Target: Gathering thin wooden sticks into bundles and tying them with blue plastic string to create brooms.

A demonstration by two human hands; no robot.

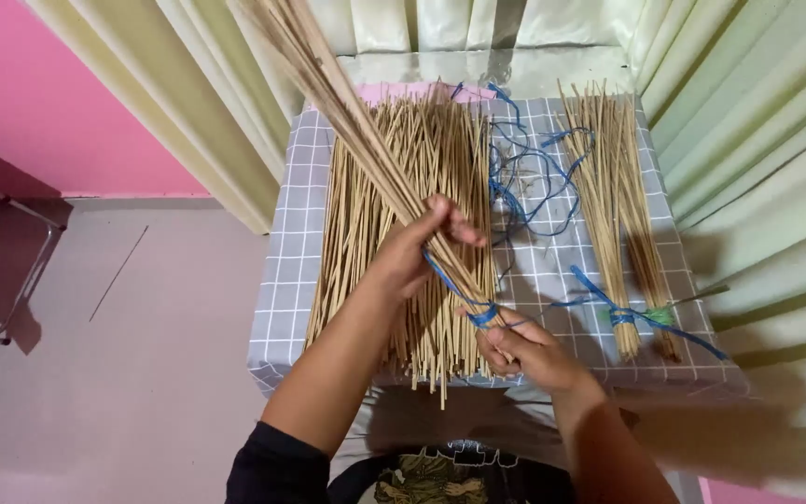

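Right hand (526, 347) sat nearest the body, fingers pinched narrow on a blue string (478, 313) at the butt end of a bundle of thin tan sticks (366, 140). String was wrapped around the bundle just above that pinch, with one strand running up along the sticks toward the other hand.

Left hand (422, 247) sat further up the same bundle, fingers curled closed around the sticks and over the string strand. From that grip the bundle slanted up and away to the left, lifted off the table, its far end blurred at the top edge of the view.

Under both hands: a loose pile of the same sticks (394, 271), lying lengthwise on a table with a grey checked cloth (293, 280). Some stick ends overhung the near table edge just left of the right hand.

Right of the grip, lying apart on the cloth: a tied bundle (619, 224), bound near its closer end with blue string and a bit of green tie (661, 315).

Between the pile and that tied bundle, beyond the left hand: a tangle of loose blue strings (529, 182).

Further out: pale curtains (757, 140) behind and right of the table, pink wall (58, 103) far left.
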